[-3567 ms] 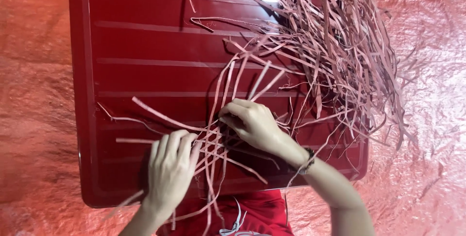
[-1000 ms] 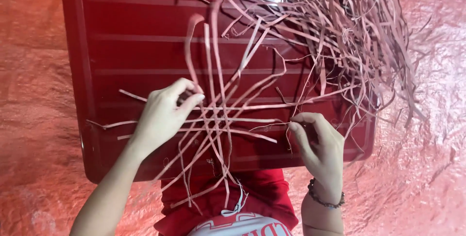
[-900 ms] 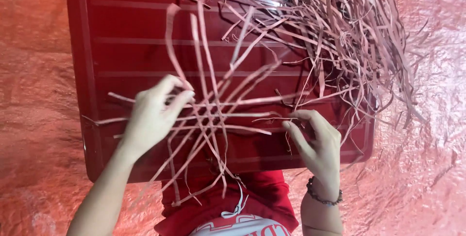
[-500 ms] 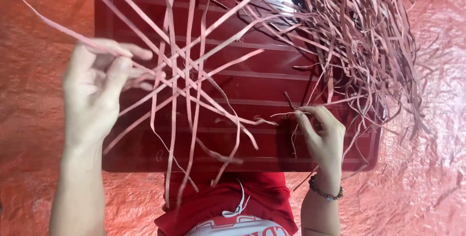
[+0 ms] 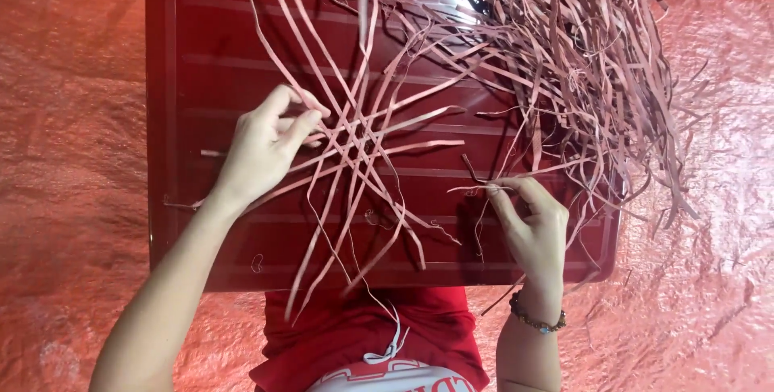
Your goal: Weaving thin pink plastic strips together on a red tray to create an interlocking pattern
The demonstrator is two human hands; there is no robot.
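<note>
My left hand (image 5: 266,146) pinches the left side of a small woven lattice of pink strips (image 5: 359,146) and holds it lifted over a dark red ribbed board (image 5: 210,45). Loose strip ends fan out from the lattice in all directions. Lower right on the board, my right hand (image 5: 528,223) pinches the end of a single thin strip (image 5: 540,170) that runs from the big heap of loose pink strips (image 5: 580,61) on the board's upper right.
The board lies across my lap on a red shirt (image 5: 363,344), over an orange-red crinkled sheet (image 5: 72,118) that covers the ground all around. A beaded bracelet (image 5: 534,321) is on my right wrist.
My left hand has raised the lattice off the board, swung it out left, then brought it back toward the middle. My right hand has moved to a strip from the heap.
</note>
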